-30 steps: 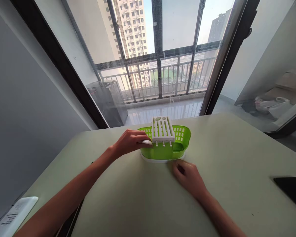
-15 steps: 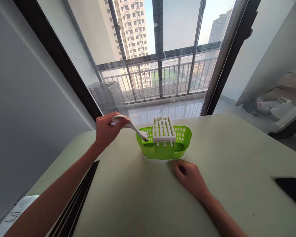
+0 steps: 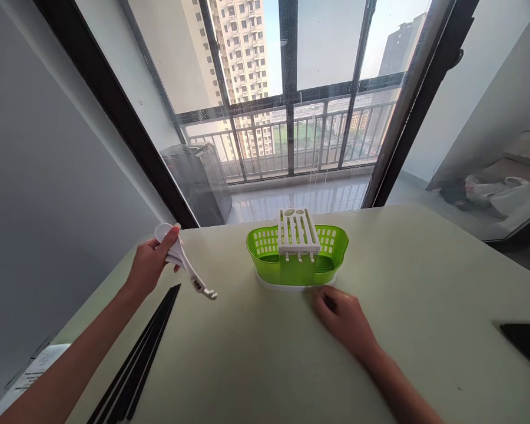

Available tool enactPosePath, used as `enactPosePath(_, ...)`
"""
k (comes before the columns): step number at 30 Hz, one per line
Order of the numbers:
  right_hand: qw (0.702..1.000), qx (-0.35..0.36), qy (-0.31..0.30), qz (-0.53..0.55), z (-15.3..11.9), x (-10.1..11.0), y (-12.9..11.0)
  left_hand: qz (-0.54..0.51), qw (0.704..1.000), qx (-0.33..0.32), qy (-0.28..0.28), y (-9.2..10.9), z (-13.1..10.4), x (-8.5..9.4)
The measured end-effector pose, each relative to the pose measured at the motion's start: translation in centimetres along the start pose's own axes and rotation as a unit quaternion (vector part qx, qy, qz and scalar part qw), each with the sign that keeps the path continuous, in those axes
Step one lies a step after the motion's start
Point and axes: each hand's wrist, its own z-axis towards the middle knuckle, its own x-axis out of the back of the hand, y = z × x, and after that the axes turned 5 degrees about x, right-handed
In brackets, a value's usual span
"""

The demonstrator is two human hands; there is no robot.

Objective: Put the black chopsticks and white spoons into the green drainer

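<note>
Right, left hand point(image 3: 148, 265) is closed round a bunch of white spoons point(image 3: 184, 263), thumb on top near the bowls. Exact count unclear, they overlap. Bowls sit up at the hand; handles slope down and right, hooked ends free, dark label on one handle. Spoons are in the air over the left part of the surface point(image 3: 251, 359), well apart from the green basket point(image 3: 265, 270).

Right hand point(image 3: 342, 312) is narrow: fingers curled into a loose fist, resting on the surface at the near right of the basket. Knuckles are right by the white base point(image 3: 287, 288); can't tell if they touch it.

Basket stands upright near the far edge of the surface, lattice holes in its back wall. White slotted rack point(image 3: 297, 231) sits across its middle, two oval holes at the far end, small hooks along the near edge.

Black sticks point(image 3: 143, 353) lie in a fanned bundle below the left hand, beside the forearm. White printed item point(image 3: 44, 359) lower left, partly behind that forearm. Black object point(image 3: 527, 341) at the right edge, cut off by the frame.
</note>
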Motion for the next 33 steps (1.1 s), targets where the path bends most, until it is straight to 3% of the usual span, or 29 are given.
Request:
enactPosePath(5, 1.000, 0.001, 0.010, -0.008, 0.0, 0.1, -0.1, 0.173, 0.973, 0.075, -0.136, -3.2, -1.2, 2.6)
enactPosePath(8, 1.000, 0.003, 0.005, -0.008, 0.0, 0.1, -0.2, 0.244, 0.938, 0.108, -0.221, -4.2, -1.7, 3.0)
enactPosePath(11, 1.000, 0.000, 0.005, -0.013, -0.1, 0.1, -0.1, 0.288, 0.912, 0.115, -0.268, -4.7, -2.0, 2.7)
enactPosePath(15, 1.000, -0.005, 0.005, -0.007, -0.1, 0.1, 0.0, 0.328, 0.896, 0.096, -0.283, -5.1, -2.1, 2.3)
enactPosePath(24, 1.000, -0.017, 0.004, 0.002, 0.0, 0.1, -0.1, 0.356, 0.896, 0.051, -0.261, -5.6, -2.4, 1.4)
enactPosePath(33, 1.000, -0.010, 0.015, -0.005, 0.1, 0.2, -0.3, 0.372, 0.878, -0.020, -0.302, -7.5, -2.3, 0.8)
